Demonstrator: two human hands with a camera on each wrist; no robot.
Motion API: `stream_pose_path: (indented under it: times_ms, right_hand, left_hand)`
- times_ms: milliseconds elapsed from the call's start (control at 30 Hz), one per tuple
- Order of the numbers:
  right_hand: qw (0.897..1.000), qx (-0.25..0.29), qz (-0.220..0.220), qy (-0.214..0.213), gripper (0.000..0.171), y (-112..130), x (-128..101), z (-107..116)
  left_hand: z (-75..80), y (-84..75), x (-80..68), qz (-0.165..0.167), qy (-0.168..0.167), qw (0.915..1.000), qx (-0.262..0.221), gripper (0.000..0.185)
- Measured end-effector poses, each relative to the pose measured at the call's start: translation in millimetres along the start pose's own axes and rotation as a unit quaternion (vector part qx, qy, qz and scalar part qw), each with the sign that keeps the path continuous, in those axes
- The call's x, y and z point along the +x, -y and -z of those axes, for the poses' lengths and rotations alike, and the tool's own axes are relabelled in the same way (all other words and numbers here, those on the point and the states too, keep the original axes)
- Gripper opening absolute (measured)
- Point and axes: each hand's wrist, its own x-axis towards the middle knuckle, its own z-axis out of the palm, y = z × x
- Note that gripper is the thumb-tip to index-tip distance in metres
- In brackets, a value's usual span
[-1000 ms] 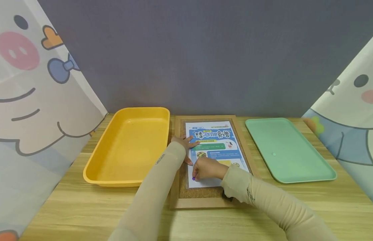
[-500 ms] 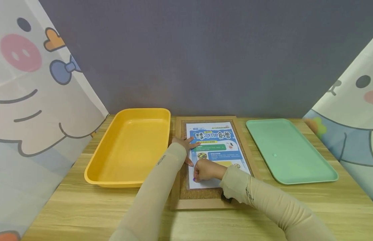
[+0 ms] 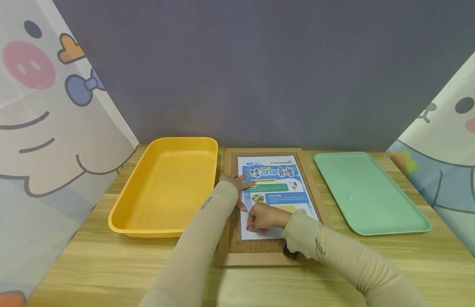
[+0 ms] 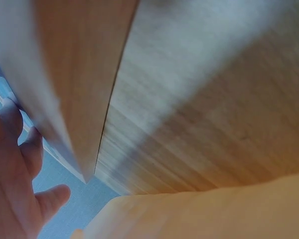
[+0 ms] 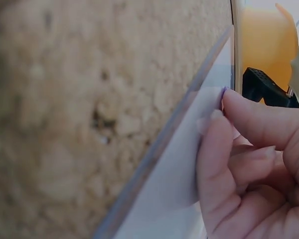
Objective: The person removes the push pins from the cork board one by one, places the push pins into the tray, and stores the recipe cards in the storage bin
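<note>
A printed sheet (image 3: 276, 186) with blue and green blocks lies on a wood-framed cork board (image 3: 260, 247). My left hand (image 3: 235, 184) rests with spread fingers on the sheet's left edge; in the left wrist view its fingers (image 4: 32, 152) reach past the board's frame. At the sheet's lower left corner, my right hand (image 3: 261, 216) pinches a small purple pushpin (image 3: 247, 228) against the paper. The right wrist view shows the thumb (image 5: 254, 117) at the purple pushpin (image 5: 224, 90), which is mostly hidden, and the other fingers curled.
A yellow tray (image 3: 118, 215) stands left of the board, close to the left forearm. On the right is a green tray (image 3: 390, 204) holding a small pale piece (image 3: 350, 198). A dark grey partition (image 3: 237, 72) rises behind the wooden table (image 3: 107, 268).
Both hands stay in place. The right hand's fingers have shifted slightly around the purple pushpin, with another fingertip now showing beneath the hand. The head view has moved a little.
</note>
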Motion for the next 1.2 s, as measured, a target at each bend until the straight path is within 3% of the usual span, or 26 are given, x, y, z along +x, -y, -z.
stream_pose_path:
  times_ms: [333, 1200]
  right_hand:
    - [0.999, -0.021, 0.042, 0.013, 0.013, -3.7, 1.2, 3.2]
    - [0.999, 0.003, 0.043, 0.019, 0.013, -2.3, 0.5, 4.5]
  left_hand:
    - [0.6, 1.2, 0.8, -0.003, -0.001, 1.0000, -0.001, 0.104]
    - [0.4, 1.6, 1.8, 0.000, 0.001, 0.9999, -0.010, 0.106]
